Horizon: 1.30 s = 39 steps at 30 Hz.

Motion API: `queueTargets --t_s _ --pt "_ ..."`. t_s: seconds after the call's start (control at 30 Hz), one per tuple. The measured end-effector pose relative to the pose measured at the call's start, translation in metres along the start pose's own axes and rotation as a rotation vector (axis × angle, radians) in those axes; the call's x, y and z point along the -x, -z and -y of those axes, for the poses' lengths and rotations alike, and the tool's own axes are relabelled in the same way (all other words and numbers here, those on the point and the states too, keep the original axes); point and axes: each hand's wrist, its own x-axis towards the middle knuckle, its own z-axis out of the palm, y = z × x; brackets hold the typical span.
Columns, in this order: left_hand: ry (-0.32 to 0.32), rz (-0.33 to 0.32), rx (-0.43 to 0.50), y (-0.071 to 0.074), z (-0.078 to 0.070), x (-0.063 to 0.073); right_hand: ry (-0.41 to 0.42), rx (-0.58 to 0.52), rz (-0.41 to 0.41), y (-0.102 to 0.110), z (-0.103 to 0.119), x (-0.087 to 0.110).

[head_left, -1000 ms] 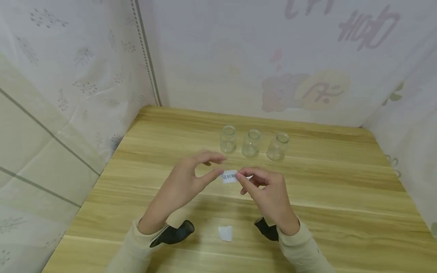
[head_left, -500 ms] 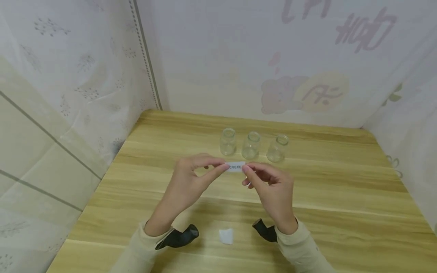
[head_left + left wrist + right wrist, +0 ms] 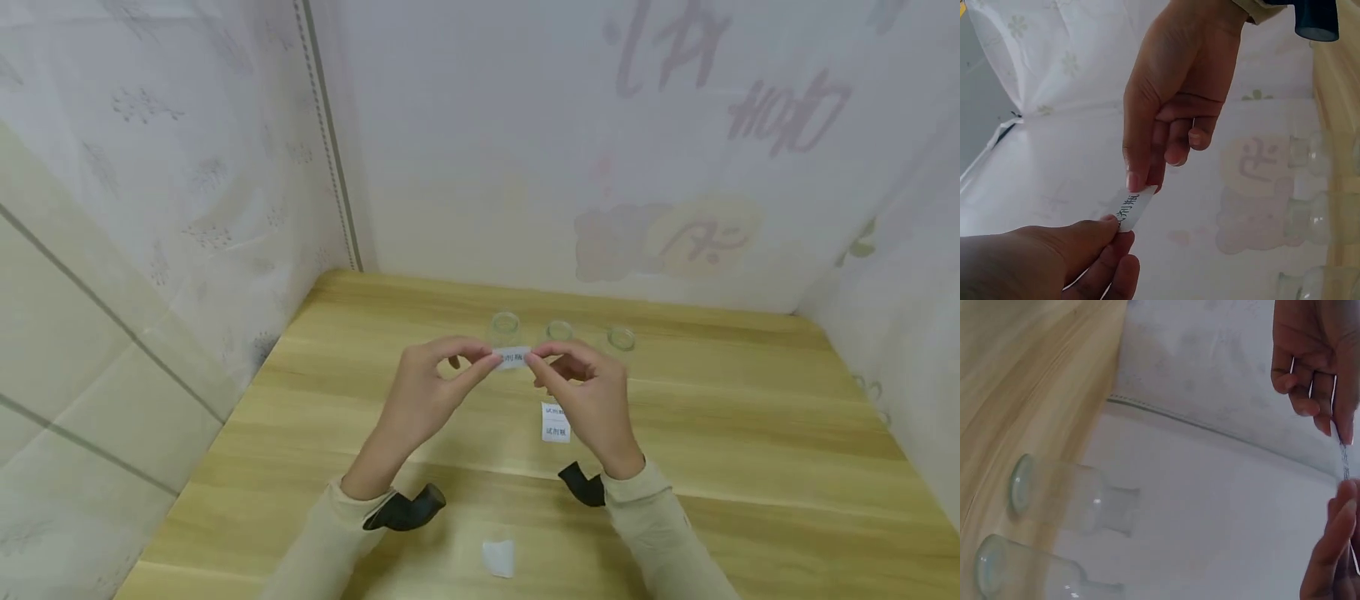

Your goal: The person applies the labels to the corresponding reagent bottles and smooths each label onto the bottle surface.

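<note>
A small white label (image 3: 512,357) printed with dark characters is stretched between my two hands, raised in front of the glass bottles. The left hand (image 3: 431,392) pinches its left end between thumb and forefinger. At its right end, the right hand (image 3: 592,392) pinches it the same way, other fingers curled under. In the left wrist view the label (image 3: 1134,211) slants between the fingertips of both hands. From the right wrist view it appears nearly edge-on. Another white piece with two printed labels (image 3: 555,429) lies on the table below the right hand, partly covered by it.
Three clear glass bottles stand in a row behind the hands: a left one (image 3: 506,325), a middle one (image 3: 559,330) and a right one (image 3: 621,338). A blank white scrap (image 3: 498,558) lies near the front of the wooden table (image 3: 750,433). Patterned cloth hangs around the table.
The left hand has closed its fingertips on the label's free end. Both hands have risen toward the bottles relative to the table, uncovering the printed piece below. The head view has tilted up.
</note>
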Motion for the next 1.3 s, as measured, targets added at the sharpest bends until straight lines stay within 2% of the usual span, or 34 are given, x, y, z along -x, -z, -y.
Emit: queueTargets --t_s 0.13,0.3,0.47,0.57,0.73,1.0,1.3 --pt "0.045 0.011 0.020 -0.006 0.024 -0.013 -0.067 -0.005 0.066 -0.004 -0.020 -0.018" --pt "0.096 0.039 0.021 -0.016 0.061 -0.026 -0.121 0.028 0.078 -0.011 -0.050 -0.032" --pt "0.170 0.067 -0.014 -0.035 0.097 -0.023 -0.213 0.124 0.083 -0.023 -0.085 -0.025" --pt "0.206 0.078 -0.027 -0.044 0.110 -0.020 -0.248 0.139 0.085 -0.029 -0.098 -0.020" --pt "0.195 0.033 -0.033 -0.052 0.120 -0.017 -0.289 0.105 0.090 -0.036 -0.106 -0.016" --pt "0.199 0.000 -0.007 -0.056 0.129 -0.016 -0.254 0.100 0.105 -0.041 -0.106 -0.017" --pt "0.241 0.009 0.014 -0.060 0.139 -0.015 -0.245 0.090 0.147 -0.042 -0.112 -0.020"
